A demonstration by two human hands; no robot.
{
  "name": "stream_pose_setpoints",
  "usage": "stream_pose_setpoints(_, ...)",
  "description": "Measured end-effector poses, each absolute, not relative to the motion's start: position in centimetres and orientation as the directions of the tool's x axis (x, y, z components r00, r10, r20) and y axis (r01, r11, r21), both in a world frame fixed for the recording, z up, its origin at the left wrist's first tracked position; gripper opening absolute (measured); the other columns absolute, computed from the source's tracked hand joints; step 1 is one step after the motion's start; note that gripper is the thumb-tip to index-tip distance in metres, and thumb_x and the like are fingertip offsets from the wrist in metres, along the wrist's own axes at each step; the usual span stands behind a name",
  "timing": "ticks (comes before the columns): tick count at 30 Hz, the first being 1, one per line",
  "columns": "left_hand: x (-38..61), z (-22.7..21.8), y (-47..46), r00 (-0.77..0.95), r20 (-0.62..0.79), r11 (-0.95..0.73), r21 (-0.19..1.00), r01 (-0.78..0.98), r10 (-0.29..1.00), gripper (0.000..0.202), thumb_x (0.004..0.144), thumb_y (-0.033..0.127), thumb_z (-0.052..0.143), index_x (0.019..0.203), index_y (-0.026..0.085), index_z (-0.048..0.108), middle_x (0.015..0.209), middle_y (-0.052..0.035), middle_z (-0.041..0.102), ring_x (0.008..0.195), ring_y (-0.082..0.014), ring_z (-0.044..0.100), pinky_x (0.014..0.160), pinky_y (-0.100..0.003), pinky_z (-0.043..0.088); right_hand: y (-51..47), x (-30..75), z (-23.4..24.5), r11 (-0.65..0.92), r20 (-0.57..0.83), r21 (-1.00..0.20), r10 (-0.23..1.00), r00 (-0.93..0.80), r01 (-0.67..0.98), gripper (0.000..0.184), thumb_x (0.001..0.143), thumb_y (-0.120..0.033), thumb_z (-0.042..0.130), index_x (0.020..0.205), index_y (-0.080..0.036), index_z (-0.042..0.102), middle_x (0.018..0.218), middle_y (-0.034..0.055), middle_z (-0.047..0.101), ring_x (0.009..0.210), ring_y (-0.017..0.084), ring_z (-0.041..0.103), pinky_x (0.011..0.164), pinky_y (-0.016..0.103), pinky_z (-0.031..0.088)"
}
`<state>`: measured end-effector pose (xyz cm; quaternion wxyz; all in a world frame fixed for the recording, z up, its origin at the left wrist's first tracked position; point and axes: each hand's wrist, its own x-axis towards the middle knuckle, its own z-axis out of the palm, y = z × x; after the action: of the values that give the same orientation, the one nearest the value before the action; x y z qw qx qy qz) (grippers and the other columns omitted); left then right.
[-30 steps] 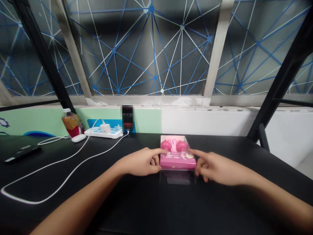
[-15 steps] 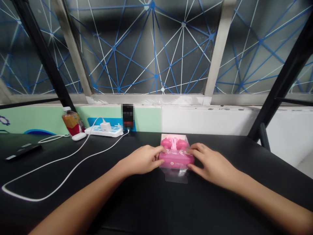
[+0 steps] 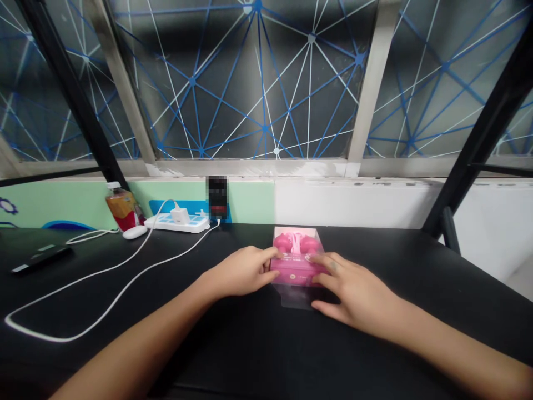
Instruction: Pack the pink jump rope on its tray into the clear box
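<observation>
A pink box [image 3: 291, 271] with a clear plastic cover lies on the black desk [image 3: 254, 344]. Through its far part show pink rounded objects [image 3: 310, 243] and a bundle of lighter pink cord [image 3: 296, 243]; their kind I cannot tell. From the near end a transparent flap [image 3: 296, 297] sticks out toward me. My left hand [image 3: 245, 270] grips the left side of the box between thumb and fingers. My right hand [image 3: 353, 286] has its fingers spread, fingertips resting on the box's right front, its thumb low beside the flap.
At the back left stand a drink pouch [image 3: 124, 208], a white power strip [image 3: 179, 222] and a pixelated dark device [image 3: 217, 199]. A white cable [image 3: 125, 297] loops across the left side. A black flat object [image 3: 41, 258] lies far left. Black frame posts [image 3: 470, 133] rise at both sides.
My right hand has shifted left and toward me, its fingers over the box's front and its thumb dropped to the flap's edge. My left hand and the box stay in place.
</observation>
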<state>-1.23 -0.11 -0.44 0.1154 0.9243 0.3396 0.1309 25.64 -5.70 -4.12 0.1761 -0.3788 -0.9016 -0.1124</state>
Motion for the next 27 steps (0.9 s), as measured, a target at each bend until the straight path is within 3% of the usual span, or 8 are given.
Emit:
stream_pose_setpoints(3, -1.28, -0.33, -0.21, 0.735, 0.161, -0.742, 0.299, 0.6, 0.659, 0.022, 0.092, 0.03, 0.055, 0.113, 0.022, 0.059, 0.078, -0.0009, 0.069, 0.071, -0.0179, 0.065, 0.061, -0.024, 0.041, -5.67, 25.7, -3.99, 0.692, 0.4, 0.07, 0.64, -0.656, 0.718, 0.027, 0.08, -0.039, 0.071, 0.097, -0.018, 0.066, 0.134, 0.0158, 0.054, 0.116, 0.035, 0.053, 0.09, 0.053, 0.052)
stream_pose_setpoints(7, -1.34, -0.34, -0.24, 0.733, 0.17, -0.743, 0.299, 0.599, 0.659, 0.023, 0.092, 0.03, 0.055, 0.113, 0.022, 0.059, 0.078, -0.0012, 0.069, 0.071, -0.0178, 0.065, 0.061, -0.024, 0.041, -5.65, 25.67, -3.86, 0.698, 0.406, 0.062, 0.636, -0.657, 0.714, 0.018, 0.085, -0.032, 0.066, 0.098, -0.019, 0.067, 0.132, 0.0143, 0.057, 0.116, 0.033, 0.054, 0.089, 0.052, 0.053)
stream_pose_setpoints(21, -1.27, -0.42, -0.19, 0.736, 0.163, -0.743, 0.306, 0.596, 0.658, 0.024, 0.092, 0.03, 0.054, 0.114, 0.022, 0.059, 0.078, -0.0009, 0.069, 0.07, -0.0179, 0.065, 0.061, -0.025, 0.042, -5.54, 26.0, -3.78, 0.715, 0.368, 0.046, 0.637, -0.677, 0.698, 0.037, 0.078, -0.04, 0.073, 0.109, -0.02, 0.068, 0.132, 0.016, 0.056, 0.118, 0.035, 0.053, 0.092, 0.053, 0.051)
stream_pose_setpoints(27, -1.4, -0.46, -0.18, 0.733, 0.164, -0.74, 0.308, 0.598, 0.66, 0.025, 0.092, 0.032, 0.053, 0.114, 0.022, 0.06, 0.079, -0.0014, 0.069, 0.071, -0.0181, 0.065, 0.061, -0.025, 0.043, -5.62, 25.92, -3.65, 0.713, 0.374, 0.031, 0.642, -0.669, 0.701, 0.026, 0.083, -0.038, 0.068, 0.102, -0.021, 0.068, 0.132, 0.015, 0.056, 0.118, 0.034, 0.053, 0.089, 0.052, 0.052)
